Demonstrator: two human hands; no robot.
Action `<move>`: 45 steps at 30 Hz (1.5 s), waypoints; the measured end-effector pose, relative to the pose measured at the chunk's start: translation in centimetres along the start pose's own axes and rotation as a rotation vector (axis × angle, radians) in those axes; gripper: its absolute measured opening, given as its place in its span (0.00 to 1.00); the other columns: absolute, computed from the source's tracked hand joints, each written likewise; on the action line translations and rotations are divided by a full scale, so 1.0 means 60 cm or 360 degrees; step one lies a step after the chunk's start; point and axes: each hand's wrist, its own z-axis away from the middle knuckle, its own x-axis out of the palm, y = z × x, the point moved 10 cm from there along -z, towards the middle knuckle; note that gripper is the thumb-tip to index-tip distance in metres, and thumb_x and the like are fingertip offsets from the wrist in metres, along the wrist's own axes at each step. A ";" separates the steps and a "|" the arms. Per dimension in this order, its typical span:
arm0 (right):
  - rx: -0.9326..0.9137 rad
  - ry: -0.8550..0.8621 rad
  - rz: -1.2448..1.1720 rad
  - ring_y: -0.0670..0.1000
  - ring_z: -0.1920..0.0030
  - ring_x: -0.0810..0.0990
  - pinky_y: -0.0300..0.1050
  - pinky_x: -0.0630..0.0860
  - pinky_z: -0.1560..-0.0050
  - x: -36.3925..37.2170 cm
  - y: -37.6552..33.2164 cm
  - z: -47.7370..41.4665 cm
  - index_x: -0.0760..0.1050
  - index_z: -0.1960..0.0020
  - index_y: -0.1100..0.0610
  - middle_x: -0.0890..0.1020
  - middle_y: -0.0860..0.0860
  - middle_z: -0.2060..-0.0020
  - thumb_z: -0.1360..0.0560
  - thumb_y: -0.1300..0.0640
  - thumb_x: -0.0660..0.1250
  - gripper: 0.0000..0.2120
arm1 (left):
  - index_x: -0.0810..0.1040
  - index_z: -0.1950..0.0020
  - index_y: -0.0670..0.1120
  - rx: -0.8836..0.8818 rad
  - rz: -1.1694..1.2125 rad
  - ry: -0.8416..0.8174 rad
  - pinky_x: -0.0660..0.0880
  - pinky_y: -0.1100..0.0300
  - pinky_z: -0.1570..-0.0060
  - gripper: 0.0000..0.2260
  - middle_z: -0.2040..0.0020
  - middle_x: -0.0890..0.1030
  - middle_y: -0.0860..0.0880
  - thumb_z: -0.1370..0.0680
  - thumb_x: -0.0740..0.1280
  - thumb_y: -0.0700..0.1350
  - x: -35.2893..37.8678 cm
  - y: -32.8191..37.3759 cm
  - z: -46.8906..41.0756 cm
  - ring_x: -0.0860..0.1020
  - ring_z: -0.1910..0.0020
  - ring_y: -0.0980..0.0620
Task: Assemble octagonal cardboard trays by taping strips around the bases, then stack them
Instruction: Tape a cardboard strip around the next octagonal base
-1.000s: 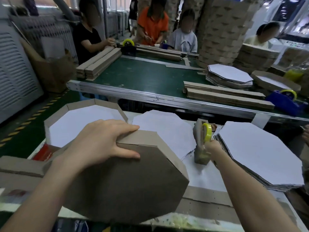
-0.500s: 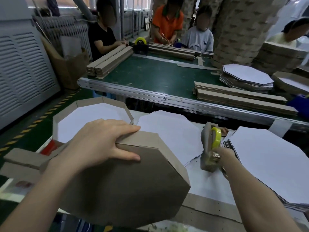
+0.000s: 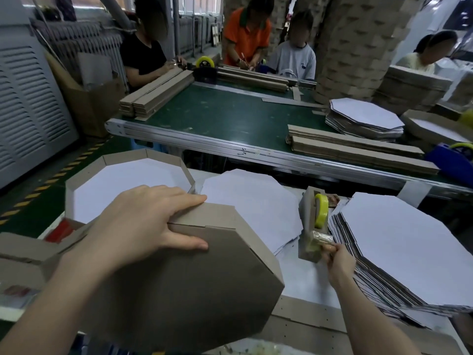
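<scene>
This is a factory room where cardboard trays get made. People [image 3: 245, 39] work around a long green belt [image 3: 230, 116] with a metal edge. Piles of cardboard strips [image 3: 156, 94] and eight-sided white sheets [image 3: 366, 116] lie on it. Very tall stacks of cardboard trays [image 3: 358, 47] stand at the back. Yellow and black stripes [image 3: 51, 178] mark the floor beside a big grey machine [image 3: 30, 103].

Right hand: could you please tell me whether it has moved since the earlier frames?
Yes. The right hand has drawn back toward the person, from beside the yellow roll to the tape dispenser's foot.
</scene>
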 end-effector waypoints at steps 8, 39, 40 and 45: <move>-0.0376 -0.0325 0.0546 0.51 0.55 0.77 0.37 0.75 0.57 -0.003 -0.021 -0.001 0.81 0.48 0.66 0.81 0.56 0.52 0.23 0.65 0.69 0.07 | 0.67 0.30 0.67 -0.0018 0.0008 0.0021 0.64 0.61 0.56 0.44 0.43 0.76 0.67 0.41 0.45 0.83 -0.005 -0.003 0.007 0.73 0.44 0.60; -0.1056 -0.1928 0.1378 0.43 0.74 0.67 0.33 0.66 0.73 0.257 -0.195 0.690 0.86 0.49 0.47 0.82 0.47 0.67 0.22 0.56 0.68 0.08 | 0.76 0.45 0.57 0.0276 -0.0079 0.0302 0.50 0.71 0.70 0.32 0.59 0.80 0.60 0.34 0.54 0.77 -0.036 0.064 0.109 0.78 0.66 0.60; -0.1043 -0.1925 0.1410 0.42 0.74 0.68 0.33 0.66 0.74 0.255 -0.188 0.693 0.85 0.48 0.49 0.82 0.47 0.67 0.22 0.57 0.68 0.08 | 0.71 0.40 0.58 0.0194 -0.0018 0.0244 0.54 0.69 0.71 0.34 0.56 0.80 0.60 0.35 0.51 0.79 -0.031 0.055 0.109 0.78 0.62 0.59; -0.1062 -0.1857 0.1644 0.49 0.68 0.70 0.39 0.65 0.73 0.250 -0.167 0.691 0.83 0.42 0.52 0.82 0.46 0.66 0.22 0.56 0.69 0.10 | 0.41 0.33 0.66 0.0130 0.0294 0.0205 0.67 0.60 0.61 0.41 0.42 0.74 0.63 0.41 0.48 0.82 -0.014 0.032 0.108 0.75 0.48 0.56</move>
